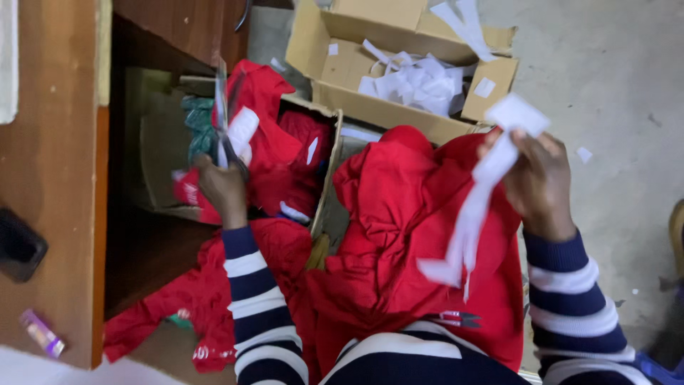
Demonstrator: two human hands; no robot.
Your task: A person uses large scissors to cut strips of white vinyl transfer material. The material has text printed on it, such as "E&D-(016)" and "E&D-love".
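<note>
a garment (413, 235) lies heaped on the person's lap, with small snips (456, 319) resting on its near part. beyond it, on the floor (605, 85), stands an open carton (399, 64) with paper strips (417, 82) in it. to the left of the heap, a second box (324, 142) holds more garments (285, 157), partly under the surface (50, 178), whose near edge carries a small tube (41, 333).

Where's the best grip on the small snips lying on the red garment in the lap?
Probably the middle of the small snips, pinched from above. They lie flat on the red garment, unobstructed, lengthwise across the lap; both hands are busy elsewhere.
</note>
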